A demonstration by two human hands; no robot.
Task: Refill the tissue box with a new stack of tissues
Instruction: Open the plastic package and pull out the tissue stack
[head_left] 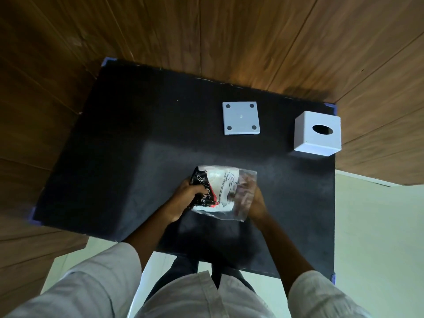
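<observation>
On the black table (114,145), wide bare left side, both hands (187,195) (257,203) grip the tissue pack (223,191).

a black table (142,138) carries a white tissue box (317,136) and, apart, a flat white base plate (241,118).

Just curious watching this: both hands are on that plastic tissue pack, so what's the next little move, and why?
Probably pull the tissue pack open. The left hand and right hand both grip its wrapper, while the tissue box and its base plate lie apart, waiting.
</observation>
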